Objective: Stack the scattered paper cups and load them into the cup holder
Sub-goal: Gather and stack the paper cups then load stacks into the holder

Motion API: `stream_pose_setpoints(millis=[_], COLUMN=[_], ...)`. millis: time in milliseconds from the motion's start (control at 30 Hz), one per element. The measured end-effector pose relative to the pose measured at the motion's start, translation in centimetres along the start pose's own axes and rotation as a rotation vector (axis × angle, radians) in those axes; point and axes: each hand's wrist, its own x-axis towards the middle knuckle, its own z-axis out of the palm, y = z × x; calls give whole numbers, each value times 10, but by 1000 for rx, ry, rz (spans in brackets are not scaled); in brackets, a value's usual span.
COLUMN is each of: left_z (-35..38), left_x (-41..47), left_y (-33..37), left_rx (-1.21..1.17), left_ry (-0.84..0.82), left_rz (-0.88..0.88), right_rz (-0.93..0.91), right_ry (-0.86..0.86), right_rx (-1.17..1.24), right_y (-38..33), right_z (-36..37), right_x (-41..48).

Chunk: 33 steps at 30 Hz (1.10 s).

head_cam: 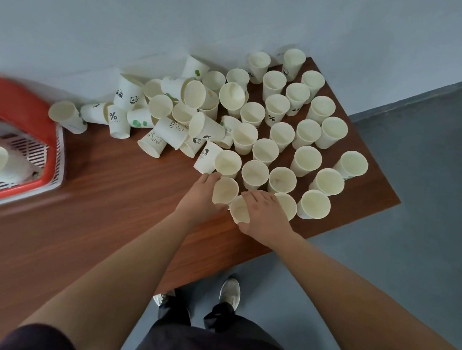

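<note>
Table [81,217]: we see a brown wood-grain top set against a grey wall.
Basket [51,137]: red rim, white slatted sides, at the table's left end. A pale cup mouth lies inside it, too blurred for us to say more.
Standing cups [306,160]: upright with mouths up, in loose rows over the table's right half.
Tumbled cups [183,112]: a heap on their sides by the wall, between the basket and the rows.
Left hand [202,197]: thumb and fingers curled round the near cup [225,191] at the rows' front edge.
Right hand [265,215]: wrapped round the tilted cup [239,212], just beside the near cup.
Writing: we read "%" on the fallen cup [114,121] and on the row cup [275,111], "ELLO" on the lettered cup [171,130], and panda faces on the panda cup [126,93].
</note>
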Motion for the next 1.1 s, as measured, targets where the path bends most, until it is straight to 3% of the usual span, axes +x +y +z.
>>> stream_pose_setpoints(millis=[167,333,767,1100], left_z=[-25,-79,-242,-324], left_x=[-22,-67,-219,-202], left_y=[-19,-50,-196,-288], left_rx=[-22,-59,-148,-292], left_ry=[-2,159,613,795], left_rz=[-83,-224,-511,-467], right_rz=[-6,-7,-213,-140], right_ry=[0,-12,-30,14], right_rx=[96,214,359,486], right_y=[-15,-57,-278,-397], right_z=[-11,-38,-56,-43], right_x=[1,17,107,164])
